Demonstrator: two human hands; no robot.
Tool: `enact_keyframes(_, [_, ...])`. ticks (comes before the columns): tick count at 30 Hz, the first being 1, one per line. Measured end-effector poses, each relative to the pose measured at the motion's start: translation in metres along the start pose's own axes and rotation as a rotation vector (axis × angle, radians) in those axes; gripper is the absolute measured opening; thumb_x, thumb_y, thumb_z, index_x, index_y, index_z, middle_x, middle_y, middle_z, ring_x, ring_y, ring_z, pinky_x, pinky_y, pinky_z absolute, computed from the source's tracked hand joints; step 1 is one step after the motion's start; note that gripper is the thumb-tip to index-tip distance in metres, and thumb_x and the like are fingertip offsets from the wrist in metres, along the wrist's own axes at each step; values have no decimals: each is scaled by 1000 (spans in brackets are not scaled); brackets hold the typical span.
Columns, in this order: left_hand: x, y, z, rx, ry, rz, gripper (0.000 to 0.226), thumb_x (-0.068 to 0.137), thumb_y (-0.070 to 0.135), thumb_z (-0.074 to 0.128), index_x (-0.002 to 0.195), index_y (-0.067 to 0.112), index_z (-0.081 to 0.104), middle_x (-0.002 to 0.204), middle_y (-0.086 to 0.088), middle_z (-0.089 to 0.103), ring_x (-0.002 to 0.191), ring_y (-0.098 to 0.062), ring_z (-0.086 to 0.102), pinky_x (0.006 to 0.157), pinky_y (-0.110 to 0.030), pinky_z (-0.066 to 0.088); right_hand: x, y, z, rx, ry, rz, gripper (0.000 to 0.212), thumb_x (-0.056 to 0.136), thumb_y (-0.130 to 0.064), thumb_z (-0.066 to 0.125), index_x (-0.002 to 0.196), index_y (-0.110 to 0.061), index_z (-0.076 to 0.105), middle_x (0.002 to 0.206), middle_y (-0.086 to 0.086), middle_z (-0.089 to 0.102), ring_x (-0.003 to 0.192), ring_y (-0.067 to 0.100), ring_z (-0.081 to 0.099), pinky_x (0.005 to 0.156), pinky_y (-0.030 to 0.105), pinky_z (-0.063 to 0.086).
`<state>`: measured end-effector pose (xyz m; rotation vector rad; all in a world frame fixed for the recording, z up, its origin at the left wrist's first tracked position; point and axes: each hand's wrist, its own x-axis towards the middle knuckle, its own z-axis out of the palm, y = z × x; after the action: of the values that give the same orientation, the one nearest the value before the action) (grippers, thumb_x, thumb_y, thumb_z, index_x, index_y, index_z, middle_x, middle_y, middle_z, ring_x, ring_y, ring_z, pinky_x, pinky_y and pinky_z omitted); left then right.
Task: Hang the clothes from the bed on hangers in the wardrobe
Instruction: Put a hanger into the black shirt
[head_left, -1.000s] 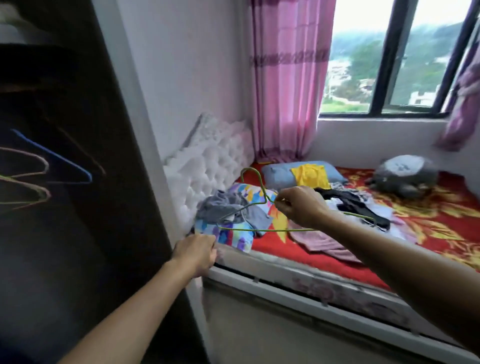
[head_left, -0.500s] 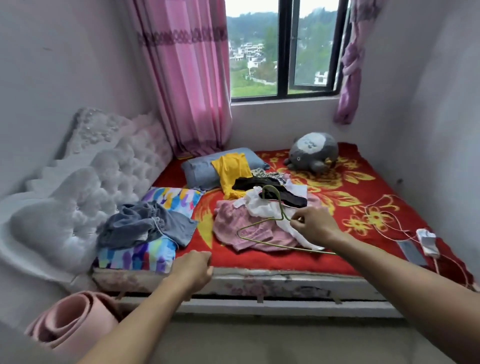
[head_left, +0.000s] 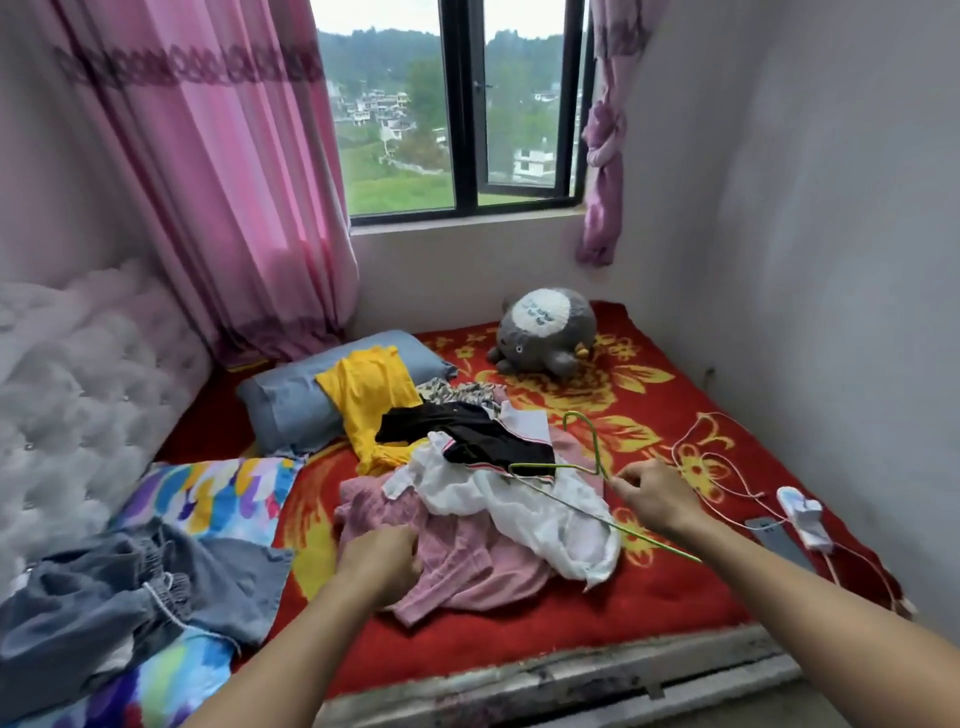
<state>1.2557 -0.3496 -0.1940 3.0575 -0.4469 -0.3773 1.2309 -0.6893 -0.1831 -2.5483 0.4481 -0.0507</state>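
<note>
Since half a second ago my left hand (head_left: 382, 566) has come off the edge of the bed (head_left: 675, 587) and now sits on the pink garment (head_left: 467, 556), fingers curled down into the cloth and gripping it. The right hand (head_left: 657, 501) has carried the green wire hanger (head_left: 596, 447) rightward, off the middle of the pile. It pinches the wire just below the neck between thumb and fingertips, with the hook pointing away from me and the long bar slanting over the white garment (head_left: 524, 506).

Counting from the left: one pair of grey shorts (head_left: 130, 597) lies on one multicoloured pillow (head_left: 218, 493), then comes one blue-grey pillow (head_left: 291, 410) with one yellow garment (head_left: 371, 400) draped over it. In the heap I make out pink, white, one black garment (head_left: 467, 431) and a striped piece (head_left: 457, 389) behind, so probably six garments in all, though the folds overlap. There is one hanger, one grey plush toy (head_left: 545, 332) by the window wall, and one white charger (head_left: 800, 514) with its cable at the far right.
</note>
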Motion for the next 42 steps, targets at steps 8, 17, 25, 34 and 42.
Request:
enact_keyframes(8, [127,21,34,-15,-175,61,12,90,34,43,89,25,51,110,-4,64,99,-28,60,70,-34,42,123,65,29,156,32,301,28,86,-23,62,71,-2,71,55,8,64,53,23,57,52,33,39])
enact_keyframes(17, [286,23,65,9,-284,15,18,92,33,42,100,22,54,110,-3,63,99,-27,59,69,-33,39,288,123,113,203,-84,552,26,87,-21,60,71,-5,72,61,14,64,67,31,62,51,29,33])
enact_keyframes(25, [389,16,134,-51,-374,15,16,90,29,44,93,18,55,105,-4,61,100,-28,58,66,-32,38,374,155,206,16,-114,660,17,83,-25,59,77,-23,75,89,10,72,90,34,65,71,31,44])
enact_keyframes(34, [537,13,231,80,-152,145,51,88,25,58,136,19,42,132,-9,39,119,-30,40,89,-37,40,341,230,335,-121,-413,590,25,82,-31,61,59,-23,55,89,8,70,89,31,66,67,31,45])
enact_keyframes(42, [575,7,271,134,-258,167,13,90,15,45,94,21,56,108,-2,59,119,-26,48,101,-46,29,356,187,340,-92,-156,230,21,85,-20,61,105,-21,69,103,-1,65,100,25,61,74,35,46])
